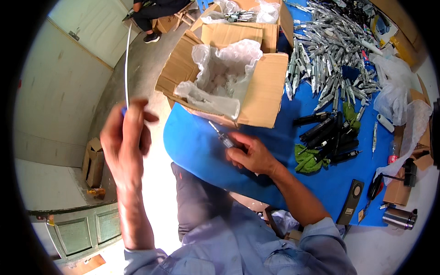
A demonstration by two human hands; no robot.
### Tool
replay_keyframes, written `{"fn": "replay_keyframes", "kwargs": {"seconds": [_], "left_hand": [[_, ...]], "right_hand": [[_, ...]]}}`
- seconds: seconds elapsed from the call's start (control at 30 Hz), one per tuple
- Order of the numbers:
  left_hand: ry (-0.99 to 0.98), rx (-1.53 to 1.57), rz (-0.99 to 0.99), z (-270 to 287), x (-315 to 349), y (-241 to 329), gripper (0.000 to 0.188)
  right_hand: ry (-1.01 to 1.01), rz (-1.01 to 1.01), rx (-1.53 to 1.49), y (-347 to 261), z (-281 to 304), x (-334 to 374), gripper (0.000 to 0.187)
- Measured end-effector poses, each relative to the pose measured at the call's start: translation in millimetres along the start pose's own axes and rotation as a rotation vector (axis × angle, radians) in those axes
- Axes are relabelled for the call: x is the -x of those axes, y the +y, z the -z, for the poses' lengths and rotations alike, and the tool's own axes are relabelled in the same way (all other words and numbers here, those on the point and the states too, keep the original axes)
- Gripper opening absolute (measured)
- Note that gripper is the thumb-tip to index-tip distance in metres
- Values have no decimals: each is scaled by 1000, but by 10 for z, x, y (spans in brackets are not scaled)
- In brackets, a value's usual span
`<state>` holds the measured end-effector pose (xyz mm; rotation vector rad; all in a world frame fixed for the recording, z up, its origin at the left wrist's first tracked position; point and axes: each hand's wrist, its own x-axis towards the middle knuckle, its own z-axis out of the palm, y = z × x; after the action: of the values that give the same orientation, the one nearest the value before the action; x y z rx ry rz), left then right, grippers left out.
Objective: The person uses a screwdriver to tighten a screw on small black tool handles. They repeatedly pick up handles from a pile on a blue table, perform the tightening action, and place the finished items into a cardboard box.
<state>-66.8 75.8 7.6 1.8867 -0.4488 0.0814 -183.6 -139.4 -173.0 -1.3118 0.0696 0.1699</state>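
My left hand, smeared by motion, is raised left of the table. Its fingers are closed at the lower end of a long thin white rod, and a bit of blue shows beside them. Over the near edge of the blue table, my right hand grips a slim pen-shaped tool with a dark labelled barrel. The tool's thin metal tip points up and left, toward the open cardboard box. Clear plastic lines this box, and small objects inside are too indistinct to name.
A large heap of grey pen-shaped pieces covers the table's far right. Nearer lie several black tools with green cloths. A metal cup stands at the right edge. Behind is another box; a seated person is far off.
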Motion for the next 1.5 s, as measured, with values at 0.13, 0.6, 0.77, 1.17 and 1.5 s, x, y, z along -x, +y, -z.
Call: {"fn": "replay_keyframes", "kwargs": {"seconds": [0.13,0.6,0.77,1.17,1.5], "left_hand": [[-44,146,238,261,920,-429,49],[-191,-22,394,196,2161,-607,41],[-122,-95,271,158,2249,-669,37],[-141,-233,140,49,2215,-594,37],[-135,-268,97,65,2196,-639,38]], "right_hand": [[5,22,-36,-20,-40,-7,44],[-63,23,-21,-15,-288,105,29],[-87,-24,10,-40,-377,177,44],[-122,97,86,56,-429,173,42],[-96,93,131,85,-421,154,38]]}}
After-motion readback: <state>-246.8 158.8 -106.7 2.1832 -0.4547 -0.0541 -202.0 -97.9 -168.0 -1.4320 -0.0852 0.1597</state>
